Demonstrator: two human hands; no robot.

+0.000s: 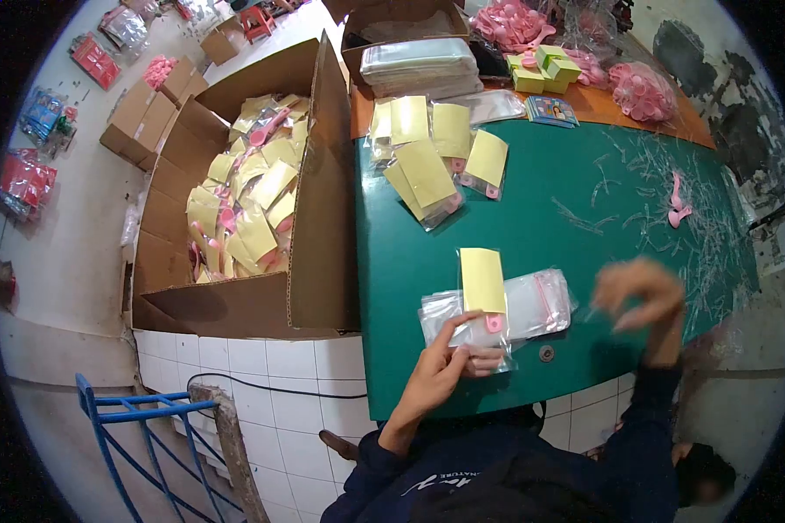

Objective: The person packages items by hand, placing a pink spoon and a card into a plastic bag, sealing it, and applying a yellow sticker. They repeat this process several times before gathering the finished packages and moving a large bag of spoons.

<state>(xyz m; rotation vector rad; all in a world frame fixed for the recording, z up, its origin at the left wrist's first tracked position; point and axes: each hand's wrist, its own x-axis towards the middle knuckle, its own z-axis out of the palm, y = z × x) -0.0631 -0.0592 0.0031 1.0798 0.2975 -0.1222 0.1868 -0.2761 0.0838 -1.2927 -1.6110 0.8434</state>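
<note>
My left hand (449,362) is closed on the lower part of a clear plastic packet (483,283). A yellow card fills most of the packet, and the holed end of a pink plastic piece shows below it. Under the packet lies a stack of clear plastic bags (536,305), partly covered by my left hand. Smeared by motion, my right hand (641,292) hangs over the table to the right of the bags. Its fingers look bent, but whether anything is between them cannot be made out.
Filled packets with yellow cards (423,174) lie at the table's back left. Left of the table stands a cardboard box (323,200) of similar packets. Clear plastic strips (663,253) and pink pieces (678,205) lie right; yellow-green boxes (554,65) stand behind.
</note>
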